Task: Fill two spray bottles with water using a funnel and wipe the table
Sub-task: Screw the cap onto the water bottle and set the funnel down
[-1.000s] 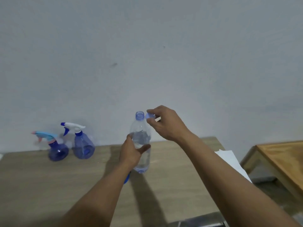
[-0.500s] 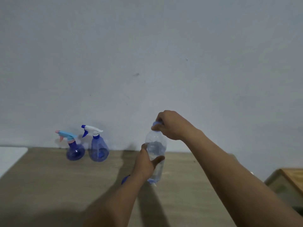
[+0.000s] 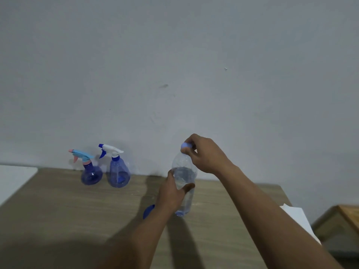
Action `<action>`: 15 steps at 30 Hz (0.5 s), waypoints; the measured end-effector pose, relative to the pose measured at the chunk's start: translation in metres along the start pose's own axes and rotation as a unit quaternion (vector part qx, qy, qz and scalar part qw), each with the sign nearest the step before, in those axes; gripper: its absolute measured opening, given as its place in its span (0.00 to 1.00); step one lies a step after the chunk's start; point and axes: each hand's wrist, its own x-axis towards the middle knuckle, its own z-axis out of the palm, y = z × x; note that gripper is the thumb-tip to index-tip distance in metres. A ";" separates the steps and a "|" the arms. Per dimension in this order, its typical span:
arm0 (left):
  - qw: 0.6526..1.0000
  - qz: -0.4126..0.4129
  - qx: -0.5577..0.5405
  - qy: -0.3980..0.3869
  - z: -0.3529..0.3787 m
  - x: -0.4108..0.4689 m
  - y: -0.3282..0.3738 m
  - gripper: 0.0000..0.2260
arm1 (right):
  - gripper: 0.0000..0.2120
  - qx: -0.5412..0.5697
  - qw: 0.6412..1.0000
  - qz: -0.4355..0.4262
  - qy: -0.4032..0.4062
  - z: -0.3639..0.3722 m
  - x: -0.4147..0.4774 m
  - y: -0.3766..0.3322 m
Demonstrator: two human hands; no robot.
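Note:
A clear water bottle [image 3: 184,175] stands upright on the wooden table [image 3: 77,210], partly filled. My left hand [image 3: 171,197] grips its body from the left. My right hand [image 3: 206,154] pinches the blue cap [image 3: 186,146] on the bottle's neck. Two blue spray bottles stand by the wall at the back left: a round one with a light blue and pink trigger [image 3: 90,171] and a cone-shaped one with a white trigger [image 3: 118,171]. A blue object [image 3: 148,211], mostly hidden behind my left forearm, lies on the table.
White paper [image 3: 299,220] lies at the table's right edge. A second wooden table [image 3: 345,216] stands lower at the far right. A white surface [image 3: 13,179] adjoins the table at the left. The wall runs behind the table.
My right hand brought the cap from beside the open neck onto the bottle's top. The camera view shifted, so the scene sits further right and lower in the frame.

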 end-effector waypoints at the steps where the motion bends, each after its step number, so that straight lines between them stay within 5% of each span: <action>1: 1.000 0.002 -0.002 0.002 0.000 -0.001 0.000 0.34 | 0.13 0.010 1.000 0.003 0.023 0.006 -0.002 0.002; 5: 1.000 -0.003 -0.007 0.008 0.001 -0.006 0.001 0.35 | 0.18 0.048 0.995 0.022 0.081 0.024 -0.006 0.007; 15: 1.000 -0.016 -0.016 0.006 0.001 -0.004 0.001 0.33 | 0.07 0.182 0.982 0.037 0.040 0.023 -0.010 0.013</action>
